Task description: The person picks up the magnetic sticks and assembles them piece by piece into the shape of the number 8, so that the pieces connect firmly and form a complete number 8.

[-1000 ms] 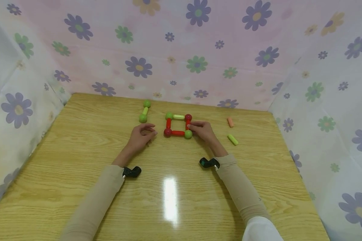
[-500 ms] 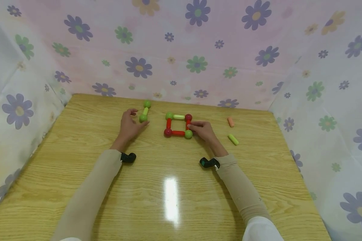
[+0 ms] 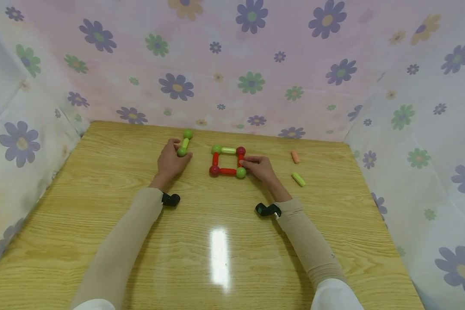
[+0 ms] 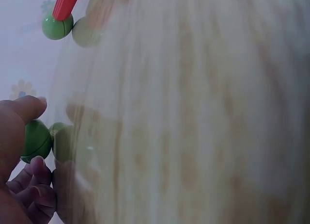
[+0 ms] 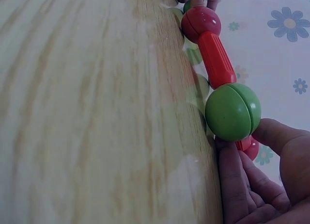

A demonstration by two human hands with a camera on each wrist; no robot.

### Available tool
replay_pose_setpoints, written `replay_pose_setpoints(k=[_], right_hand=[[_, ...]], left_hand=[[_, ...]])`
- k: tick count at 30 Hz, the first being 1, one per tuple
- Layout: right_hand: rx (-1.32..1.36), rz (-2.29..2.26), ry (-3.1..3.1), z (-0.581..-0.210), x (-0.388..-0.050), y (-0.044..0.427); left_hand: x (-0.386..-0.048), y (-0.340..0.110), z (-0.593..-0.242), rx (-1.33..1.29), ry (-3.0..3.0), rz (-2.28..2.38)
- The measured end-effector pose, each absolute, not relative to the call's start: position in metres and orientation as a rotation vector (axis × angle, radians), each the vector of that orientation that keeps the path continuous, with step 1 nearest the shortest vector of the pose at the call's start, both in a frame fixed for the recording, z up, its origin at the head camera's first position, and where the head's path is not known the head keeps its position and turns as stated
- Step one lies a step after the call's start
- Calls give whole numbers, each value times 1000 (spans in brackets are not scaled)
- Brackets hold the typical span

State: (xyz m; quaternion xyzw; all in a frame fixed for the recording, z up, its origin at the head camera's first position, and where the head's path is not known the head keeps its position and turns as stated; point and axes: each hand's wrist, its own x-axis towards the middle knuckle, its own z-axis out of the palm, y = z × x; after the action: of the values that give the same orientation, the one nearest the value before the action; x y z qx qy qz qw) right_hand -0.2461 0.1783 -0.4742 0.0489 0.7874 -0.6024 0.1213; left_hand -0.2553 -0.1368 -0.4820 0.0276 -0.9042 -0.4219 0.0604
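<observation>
A square of sticks and balls lies mid-table, with three red sticks (image 3: 227, 171), one yellow-green stick (image 3: 228, 150), two green balls (image 3: 241, 172) and two red balls (image 3: 215, 170). My right hand (image 3: 260, 168) pinches the square's right-hand red stick between thumb and fingers; in the right wrist view a green ball (image 5: 233, 111) hides part of that grip. To the left lies a yellow-green stick (image 3: 185, 144) with a green ball at each end. My left hand (image 3: 170, 160) curls its thumb and fingers round the nearer green ball (image 3: 182, 152), also visible in the left wrist view.
Two loose sticks lie right of my right hand: an orange stick (image 3: 295, 156) and a yellow-green stick (image 3: 299, 179). Flower-patterned cloth (image 3: 252, 82) stands behind the wooden table (image 3: 186, 258) and along both sides.
My left hand has moved left and away from me, from beside the square to the two-ball piece, and closed round its nearer ball. My right hand keeps its grip in place.
</observation>
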Motion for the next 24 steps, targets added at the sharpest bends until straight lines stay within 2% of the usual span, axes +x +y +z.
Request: replay_pose_setpoints(k=[24], right_hand=[[124,-1764,2310,-471,-243,178]], left_hand=[[-254,-134,-477,119,-2737,-1248]])
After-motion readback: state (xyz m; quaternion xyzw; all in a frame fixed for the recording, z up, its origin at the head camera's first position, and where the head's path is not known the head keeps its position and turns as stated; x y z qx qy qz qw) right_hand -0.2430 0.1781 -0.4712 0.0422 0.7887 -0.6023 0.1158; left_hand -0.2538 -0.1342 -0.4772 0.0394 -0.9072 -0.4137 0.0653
